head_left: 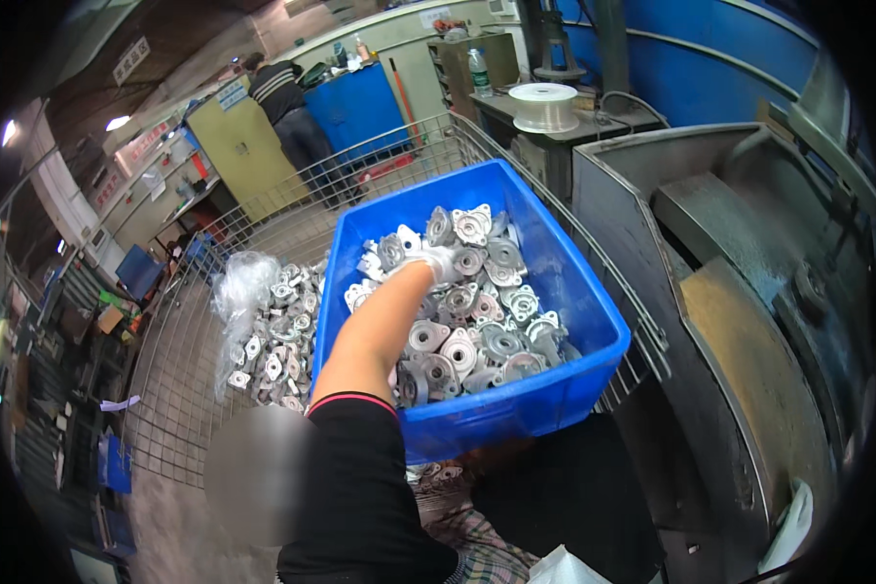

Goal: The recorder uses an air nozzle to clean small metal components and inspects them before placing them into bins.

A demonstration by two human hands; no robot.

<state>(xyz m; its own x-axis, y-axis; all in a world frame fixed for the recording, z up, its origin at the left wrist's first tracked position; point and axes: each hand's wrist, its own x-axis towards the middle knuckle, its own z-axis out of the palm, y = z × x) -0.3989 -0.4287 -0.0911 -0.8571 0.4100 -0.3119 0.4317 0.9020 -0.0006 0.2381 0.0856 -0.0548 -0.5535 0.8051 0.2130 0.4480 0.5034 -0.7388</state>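
My left hand (442,263), in a pale glove, reaches into a blue plastic bin (516,414) from its near left side. It rests among the grey cast metal flange parts (460,350) heaped inside. Its fingers are blurred against the parts, so whether they grip one cannot be made out. The parts are roundish, with central holes and side lugs. My right hand does not show; a dark sleeve (574,492) lies below the bin's near wall, at the lower right. The bin sits tilted in a wire mesh cage (180,389).
More metal castings (277,355) and a clear plastic bag (245,292) lie in the cage left of the bin. A metal-walled machine chute (642,224) stands close on the right. Behind are a bench with a white spool (545,107) and a person (292,112) beside cabinets.
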